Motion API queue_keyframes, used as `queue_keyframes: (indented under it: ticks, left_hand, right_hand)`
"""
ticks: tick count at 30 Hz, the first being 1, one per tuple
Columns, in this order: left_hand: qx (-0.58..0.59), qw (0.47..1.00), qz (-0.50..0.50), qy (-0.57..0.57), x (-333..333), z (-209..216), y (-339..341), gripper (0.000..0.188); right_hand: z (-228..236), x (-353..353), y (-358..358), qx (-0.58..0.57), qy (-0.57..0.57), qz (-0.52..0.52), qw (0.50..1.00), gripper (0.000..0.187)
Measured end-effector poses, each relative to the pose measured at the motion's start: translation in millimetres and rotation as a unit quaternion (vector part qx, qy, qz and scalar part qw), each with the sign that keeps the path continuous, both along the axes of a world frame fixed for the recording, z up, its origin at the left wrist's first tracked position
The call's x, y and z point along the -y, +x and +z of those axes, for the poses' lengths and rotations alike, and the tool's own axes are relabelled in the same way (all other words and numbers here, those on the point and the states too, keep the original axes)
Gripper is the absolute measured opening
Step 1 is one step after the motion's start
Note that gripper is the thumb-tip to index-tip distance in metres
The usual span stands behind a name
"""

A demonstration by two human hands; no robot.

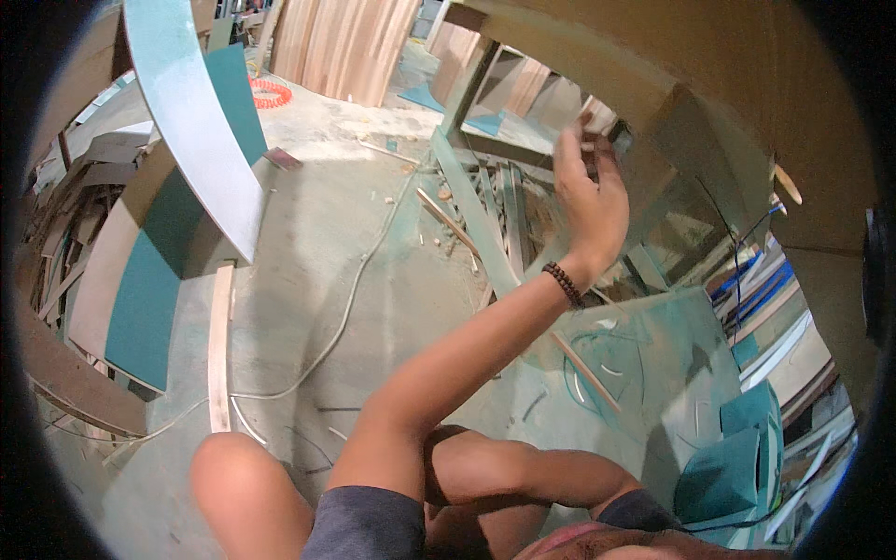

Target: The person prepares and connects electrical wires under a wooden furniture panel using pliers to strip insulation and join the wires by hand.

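My left hand (pixel 594 201) is raised at the upper right, with a dark beaded bracelet (pixel 564 285) on its wrist. Its fingers are spread and a little curled, slightly blurred, and I see nothing held in them. Just beyond and to the right of it is a large brown board structure (pixel 719 140); whether the fingertips touch it I cannot tell. My right arm (pixel 532 471) crosses low from the right and runs behind my left arm, which hides the right hand.
A long curved white panel (pixel 191 121) leans at the left beside a teal-striped panel (pixel 154 289). A wooden strip (pixel 220 345) and a pale cable (pixel 350 308) lie on the floor. Wood offcuts (pixel 509 201) are piled ahead. Teal pieces (pixel 728 467) stand at the lower right.
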State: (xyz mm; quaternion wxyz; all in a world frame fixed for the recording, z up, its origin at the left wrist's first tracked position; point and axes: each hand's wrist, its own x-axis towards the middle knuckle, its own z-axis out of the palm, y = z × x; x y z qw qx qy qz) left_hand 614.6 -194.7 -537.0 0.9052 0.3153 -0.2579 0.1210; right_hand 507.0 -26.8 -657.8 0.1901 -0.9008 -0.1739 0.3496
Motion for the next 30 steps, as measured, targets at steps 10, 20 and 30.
queue_keyframes:
  ticks: [10,20,30]
  left_hand:
    - [0.31,0.904,0.295,-0.019,-123,88,84,0.077]
    - [0.348,0.87,0.339,0.086,-140,99,128,0.078]
    - [0.38,0.853,0.319,0.16,-152,106,163,0.071]
  right_hand:
    - [7,-2,24,0.047,-0.044,-0.121,0.991,0.046]
    - [2,-15,68,0.045,-0.096,-0.219,0.97,0.045]
    - [-41,13,105,0.049,-0.086,-0.259,0.961,0.043]
